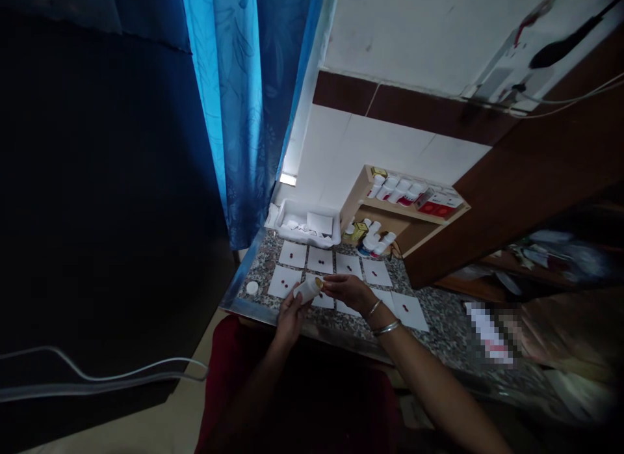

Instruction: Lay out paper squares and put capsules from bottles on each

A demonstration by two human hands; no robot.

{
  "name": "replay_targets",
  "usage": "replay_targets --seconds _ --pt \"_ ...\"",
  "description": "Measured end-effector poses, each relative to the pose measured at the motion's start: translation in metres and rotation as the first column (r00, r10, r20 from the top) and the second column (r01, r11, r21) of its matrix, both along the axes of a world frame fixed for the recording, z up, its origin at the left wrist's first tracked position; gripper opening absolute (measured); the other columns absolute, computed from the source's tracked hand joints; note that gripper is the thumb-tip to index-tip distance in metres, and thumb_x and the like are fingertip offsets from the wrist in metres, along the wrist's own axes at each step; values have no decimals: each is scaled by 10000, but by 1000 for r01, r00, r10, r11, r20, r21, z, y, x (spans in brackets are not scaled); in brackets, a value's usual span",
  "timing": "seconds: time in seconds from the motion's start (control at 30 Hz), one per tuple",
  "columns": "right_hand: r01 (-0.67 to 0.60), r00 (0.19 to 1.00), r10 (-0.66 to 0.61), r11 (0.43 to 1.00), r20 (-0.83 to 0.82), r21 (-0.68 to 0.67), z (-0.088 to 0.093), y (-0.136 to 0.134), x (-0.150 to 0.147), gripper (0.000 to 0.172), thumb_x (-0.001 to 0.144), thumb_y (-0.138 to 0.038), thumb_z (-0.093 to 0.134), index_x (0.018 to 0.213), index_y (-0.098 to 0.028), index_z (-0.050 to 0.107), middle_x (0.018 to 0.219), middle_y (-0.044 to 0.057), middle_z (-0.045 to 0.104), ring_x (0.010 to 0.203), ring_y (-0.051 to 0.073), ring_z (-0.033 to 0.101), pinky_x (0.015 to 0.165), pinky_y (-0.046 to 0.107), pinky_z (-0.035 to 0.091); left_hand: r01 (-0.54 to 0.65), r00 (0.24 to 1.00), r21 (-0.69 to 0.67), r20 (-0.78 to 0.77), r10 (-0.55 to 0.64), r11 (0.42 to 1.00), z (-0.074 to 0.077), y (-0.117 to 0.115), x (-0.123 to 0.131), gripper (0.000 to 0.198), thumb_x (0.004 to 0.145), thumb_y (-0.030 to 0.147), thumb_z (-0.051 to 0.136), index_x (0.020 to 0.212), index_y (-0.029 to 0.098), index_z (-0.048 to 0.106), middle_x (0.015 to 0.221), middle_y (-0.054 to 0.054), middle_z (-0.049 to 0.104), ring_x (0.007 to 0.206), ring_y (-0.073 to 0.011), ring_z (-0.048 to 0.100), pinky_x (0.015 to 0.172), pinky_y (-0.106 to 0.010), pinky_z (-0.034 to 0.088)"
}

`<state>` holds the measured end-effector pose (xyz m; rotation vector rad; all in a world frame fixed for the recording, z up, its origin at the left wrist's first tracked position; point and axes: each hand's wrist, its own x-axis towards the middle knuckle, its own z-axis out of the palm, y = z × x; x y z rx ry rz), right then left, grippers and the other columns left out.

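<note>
Both my hands are working at one white plastic bottle (308,289), held tilted just above the table. My left hand (292,317) is grasping its body, while my right hand (347,293) is gripping its gold-tinted end. Two metal bangles (387,328) are circling my right wrist. Below, white paper squares (292,246) are lying in two rows on the speckled granite table (439,324), carrying small dark-red pills (320,260). A small white disc (252,287) is resting beside them. Farther off, a white tray (307,238) is holding papers, a wooden shelf (404,207) is holding white bottles (394,192), and a blue curtain (238,96) is hanging alongside.
</note>
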<state>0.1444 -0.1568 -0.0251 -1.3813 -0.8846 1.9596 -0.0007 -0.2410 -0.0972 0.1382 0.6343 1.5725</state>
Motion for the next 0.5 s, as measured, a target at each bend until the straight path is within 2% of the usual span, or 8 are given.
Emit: replay_targets --seconds 0.27,0.4,0.5 --pt "56 998 -55 998 -13 32 -9 6 -11 255 512 -67 775 726 -99 639 674 67 690 621 158 662 600 228 556 1 1000 20 7 -1 1000 -1 3 -9 471 689 249 697 1131 149 566 1093 -105 639 1042 -223 578 974 -376 389" --pt "94 995 -96 991 20 99 -17 28 -28 217 535 -55 759 695 -109 622 632 54 675 609 153 660 607 232 564 -6 1000 52 14 5 999 -2 -1 -21 518 703 248 684 1190 169 526 1126 -114 624 1072 -241 563 977 -401 390" --pt "130 983 -147 980 109 150 -26 51 -50 209 531 -12 727 652 -112 590 554 28 642 525 138 636 550 234 560 -10 1000 59 -8 11 998 -4 -6 -32 504 723 265 661 1201 193 521 1171 -116 600 1103 -246 543 974 -399 397"
